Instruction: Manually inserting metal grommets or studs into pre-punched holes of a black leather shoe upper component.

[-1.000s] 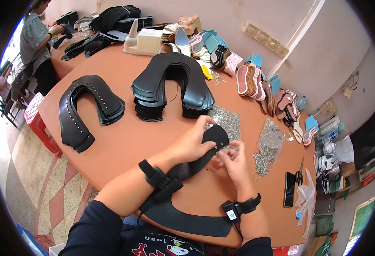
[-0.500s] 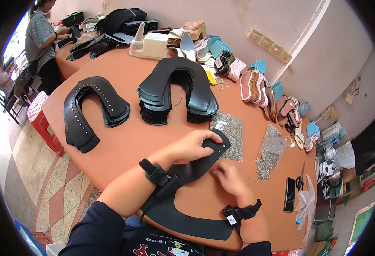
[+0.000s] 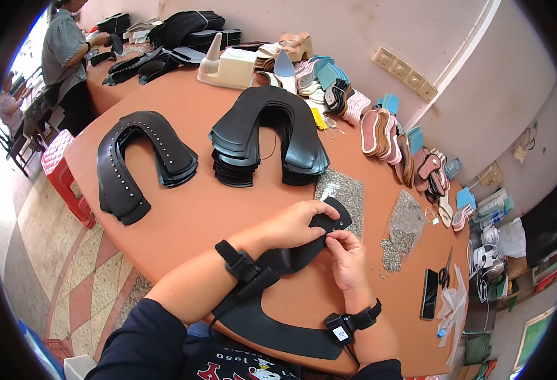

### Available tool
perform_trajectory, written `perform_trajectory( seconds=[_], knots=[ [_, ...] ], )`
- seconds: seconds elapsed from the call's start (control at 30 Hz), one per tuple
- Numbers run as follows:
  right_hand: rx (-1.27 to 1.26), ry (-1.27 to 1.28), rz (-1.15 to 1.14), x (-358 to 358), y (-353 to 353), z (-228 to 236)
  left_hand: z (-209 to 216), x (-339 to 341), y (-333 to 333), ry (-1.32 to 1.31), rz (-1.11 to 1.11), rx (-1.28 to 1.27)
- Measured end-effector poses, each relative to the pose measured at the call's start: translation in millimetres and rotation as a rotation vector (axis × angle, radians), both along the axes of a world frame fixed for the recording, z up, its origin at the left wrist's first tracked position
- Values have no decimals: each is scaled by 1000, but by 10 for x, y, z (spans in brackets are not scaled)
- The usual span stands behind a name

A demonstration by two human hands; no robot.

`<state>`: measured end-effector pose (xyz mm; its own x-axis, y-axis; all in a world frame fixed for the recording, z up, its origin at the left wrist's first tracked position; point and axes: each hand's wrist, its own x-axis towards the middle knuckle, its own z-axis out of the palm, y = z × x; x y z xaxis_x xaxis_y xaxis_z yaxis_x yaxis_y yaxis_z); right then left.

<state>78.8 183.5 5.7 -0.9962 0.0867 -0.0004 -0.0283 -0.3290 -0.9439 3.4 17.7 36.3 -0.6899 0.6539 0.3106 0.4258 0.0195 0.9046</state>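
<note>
My left hand (image 3: 296,223) grips the raised end of a black, U-shaped shoe-upper piece (image 3: 294,258), thumb and fingers closed on it. A few small metal studs show near that end. Beside the studs, my right hand (image 3: 348,254) pinches at the piece's edge; whatever sits between its fingertips is too small to make out. The rest of the piece curves under my left forearm toward the table's near edge. Studded black uppers (image 3: 115,168) lie stacked at the left. A taller stack of black uppers (image 3: 271,103) stands beyond my hands.
A clear bag of metal studs (image 3: 348,196) lies just past my hands. Right of it, an opened bag (image 3: 407,215) spills a stud heap (image 3: 397,248). A phone (image 3: 429,294) and scissors (image 3: 444,277) are at the right. Strap parts (image 3: 379,136) line the wall; a co-worker (image 3: 66,50) stands far left.
My right hand has risen from below the piece to its edge, thumb and finger now pinched beside the studs. My left hand keeps its grip. The whole view has shifted slightly.
</note>
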Motion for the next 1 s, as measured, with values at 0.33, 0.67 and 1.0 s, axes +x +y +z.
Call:
perform_trajectory(
  seconds=[0.33,0.67,1.0],
  knots=[
    [124,198,-91,6,-56,66,122,142,67,169,56,-28],
    [296,201,-100,-14,-31,64,-10,233,39,28,78,97],
    [883,-60,-89,-107,301,-18,-1,125,-223,-250,-2,82]
  ],
)
